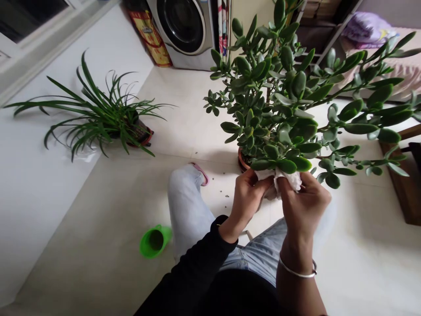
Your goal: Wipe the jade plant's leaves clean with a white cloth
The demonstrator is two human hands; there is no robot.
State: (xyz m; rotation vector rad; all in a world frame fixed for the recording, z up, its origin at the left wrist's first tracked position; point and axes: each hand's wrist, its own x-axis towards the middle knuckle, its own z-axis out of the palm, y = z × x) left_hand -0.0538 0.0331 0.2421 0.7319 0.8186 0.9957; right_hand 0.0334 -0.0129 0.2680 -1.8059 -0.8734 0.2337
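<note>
A large jade plant with thick green leaves grows from a reddish-brown pot in front of me. Just below its lowest front leaves, both hands meet at a crumpled white tissue. My left hand pinches the tissue's left side, fingers closed. My right hand, a silver bangle on its wrist, is closed on the right side of the same tissue. Low leaves rest right above the tissue; whether it touches them I cannot tell. Some of the fingertips are hidden behind the tissue.
A long-leaved potted plant stands by the white wall at left. On the floor beside my leg is a green cup with dark contents. Small dark crumbs lie between my feet. A washing machine stands behind, and a wooden piece at right.
</note>
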